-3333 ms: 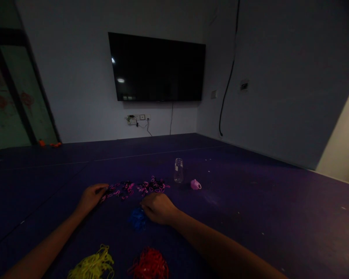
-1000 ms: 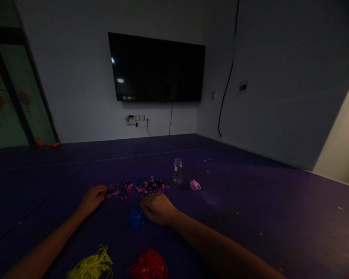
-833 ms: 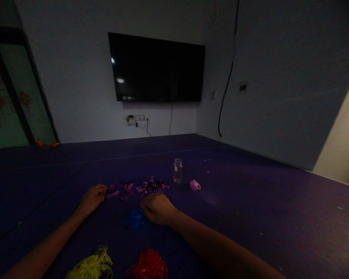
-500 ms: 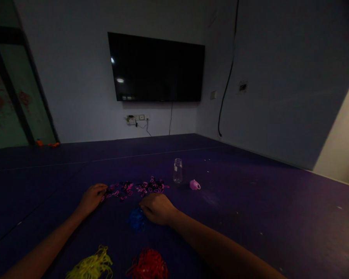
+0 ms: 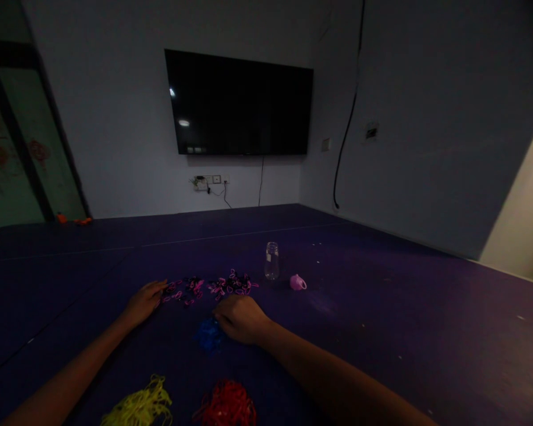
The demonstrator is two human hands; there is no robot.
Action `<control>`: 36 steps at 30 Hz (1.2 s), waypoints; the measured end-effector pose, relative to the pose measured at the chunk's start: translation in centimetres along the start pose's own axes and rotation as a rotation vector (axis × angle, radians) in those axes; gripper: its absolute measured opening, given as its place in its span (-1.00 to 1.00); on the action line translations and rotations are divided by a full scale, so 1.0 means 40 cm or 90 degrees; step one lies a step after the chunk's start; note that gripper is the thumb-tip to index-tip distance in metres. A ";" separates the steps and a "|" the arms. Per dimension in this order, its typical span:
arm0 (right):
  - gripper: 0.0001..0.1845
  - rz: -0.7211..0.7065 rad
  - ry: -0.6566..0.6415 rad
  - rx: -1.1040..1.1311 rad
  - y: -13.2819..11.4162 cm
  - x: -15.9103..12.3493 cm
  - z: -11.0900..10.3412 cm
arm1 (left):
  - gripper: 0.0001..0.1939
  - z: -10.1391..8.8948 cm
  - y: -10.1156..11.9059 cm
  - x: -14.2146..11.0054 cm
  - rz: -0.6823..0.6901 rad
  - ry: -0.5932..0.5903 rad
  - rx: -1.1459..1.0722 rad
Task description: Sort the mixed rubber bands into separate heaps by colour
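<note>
Small pink and black elastic bands lie spread in two loose clusters, the left cluster (image 5: pixel 189 289) and the right cluster (image 5: pixel 231 284). My left hand (image 5: pixel 145 302) rests at the left cluster's edge, fingers stretched out and touching the outermost bands. Beside a pile of blue elastic bands (image 5: pixel 208 335) is my right hand (image 5: pixel 240 318), its fingers curled downward at the pile's upper right edge. The back of that hand hides its fingertips, so what they pinch, if anything, cannot be seen.
An uncapped clear bottle (image 5: pixel 272 263) stands upright behind the bands, with a pink lid (image 5: pixel 297 283) to its right. Nearest me lie a yellow band pile (image 5: pixel 142 405) and a red band pile (image 5: pixel 228 405). A television (image 5: pixel 242 106) hangs on the far wall.
My left hand has shifted slightly right, its fingers reaching a little further over the left edge of the pink and black bands. My right hand has stayed in place.
</note>
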State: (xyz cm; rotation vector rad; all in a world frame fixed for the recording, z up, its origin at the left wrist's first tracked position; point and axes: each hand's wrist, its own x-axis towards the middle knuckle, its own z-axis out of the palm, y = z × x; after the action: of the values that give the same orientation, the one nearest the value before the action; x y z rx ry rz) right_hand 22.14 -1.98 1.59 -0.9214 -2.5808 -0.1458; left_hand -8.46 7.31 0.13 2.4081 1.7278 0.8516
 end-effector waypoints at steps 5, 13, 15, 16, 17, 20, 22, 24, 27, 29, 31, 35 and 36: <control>-0.78 0.002 0.002 -0.021 -0.001 0.000 0.001 | -0.58 -0.004 0.008 -0.002 0.013 -0.011 -0.020; -0.77 -0.001 -0.004 -0.028 -0.001 0.000 0.001 | -0.58 -0.016 0.031 -0.017 -0.043 0.002 -0.038; -0.77 0.001 -0.004 -0.024 -0.003 0.000 -0.002 | -0.59 -0.014 0.025 -0.014 -0.033 0.012 -0.035; -0.77 -0.001 -0.004 -0.022 -0.004 0.000 -0.003 | -0.60 -0.012 0.021 -0.012 -0.027 0.017 -0.032; -0.77 -0.003 -0.002 -0.022 -0.004 -0.001 -0.004 | -0.60 -0.010 0.016 -0.009 -0.022 0.020 -0.027; -0.78 -0.005 0.001 -0.026 -0.004 0.000 -0.005 | -0.61 -0.003 0.002 -0.001 -0.020 0.027 -0.007; -0.78 -0.005 0.002 -0.030 -0.004 0.000 -0.006 | -0.61 -0.001 -0.001 0.001 -0.010 0.023 0.010; -0.78 -0.008 0.003 -0.033 -0.004 0.000 -0.007 | -0.62 -0.003 0.004 -0.001 0.007 0.015 0.028; -0.78 -0.011 0.006 -0.031 -0.005 0.000 -0.009 | -0.61 -0.013 0.022 -0.012 0.013 0.010 0.045; -0.78 -0.005 0.006 -0.028 -0.007 0.000 -0.010 | -0.59 -0.019 0.035 -0.019 0.011 0.007 0.044; -0.79 -0.002 0.005 -0.024 -0.007 0.000 -0.009 | -0.57 -0.023 0.043 -0.022 0.004 0.007 0.044; -0.78 0.004 -0.002 -0.007 -0.004 -0.001 -0.001 | -0.56 -0.021 0.042 -0.016 -0.011 -0.021 0.067; -0.78 0.006 -0.003 -0.004 -0.003 -0.001 0.001 | -0.55 -0.020 0.040 -0.013 -0.012 -0.031 0.075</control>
State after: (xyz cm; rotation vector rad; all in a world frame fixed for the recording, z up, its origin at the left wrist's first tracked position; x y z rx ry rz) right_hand 22.08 -2.09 1.55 -0.9378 -2.5820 -0.1498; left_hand -7.57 6.03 1.17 2.4579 1.8296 0.7019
